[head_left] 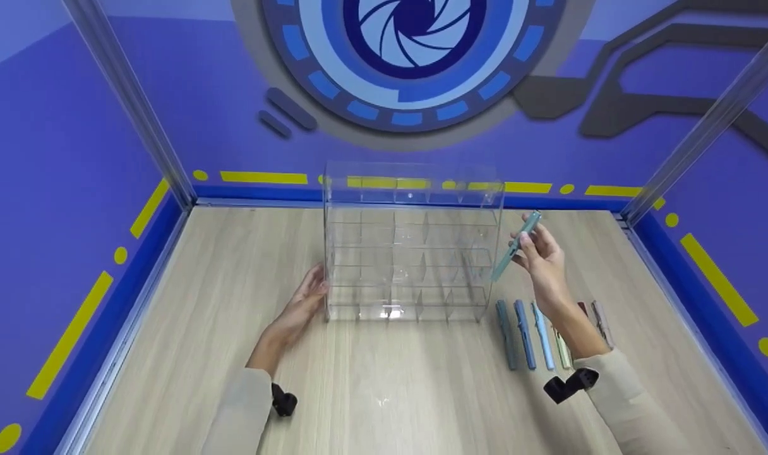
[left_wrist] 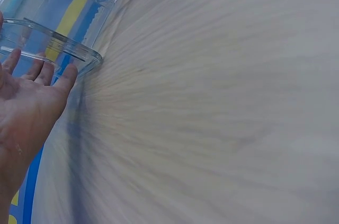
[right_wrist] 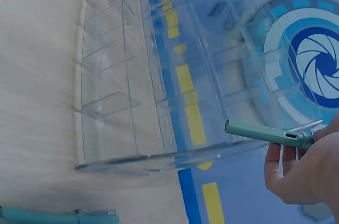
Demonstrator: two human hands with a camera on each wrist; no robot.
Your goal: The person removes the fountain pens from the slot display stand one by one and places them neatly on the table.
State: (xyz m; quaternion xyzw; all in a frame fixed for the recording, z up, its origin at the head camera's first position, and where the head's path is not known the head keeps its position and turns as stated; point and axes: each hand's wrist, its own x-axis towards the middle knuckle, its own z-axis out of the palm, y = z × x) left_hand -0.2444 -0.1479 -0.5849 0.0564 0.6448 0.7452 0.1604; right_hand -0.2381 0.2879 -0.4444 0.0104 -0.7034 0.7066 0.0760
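A clear acrylic organizer (head_left: 409,287) with tiers of small compartments stands upright on the table. Against its left side rests my left hand (head_left: 302,301), fingers extended; the left wrist view shows these fingertips (left_wrist: 68,73) right at the clear bottom edge. Beside the organizer's right side, my right hand (head_left: 542,259) pinches a green pen (head_left: 516,245) between thumb and fingers. This pen is raised and tilted, its lower end overlapping the organizer's right edge in the head view. In the right wrist view, the pen (right_wrist: 265,132) lies across the clear side panel.
Several pens lie in a row at the right: a dark teal pen (head_left: 506,335), a blue pen (head_left: 525,335), a light blue pen (head_left: 543,337), a pale green pen (head_left: 562,351) and a grey-brown pen (head_left: 601,322). My right forearm partly covers the row. Blue walls enclose the wooden table (head_left: 384,392).
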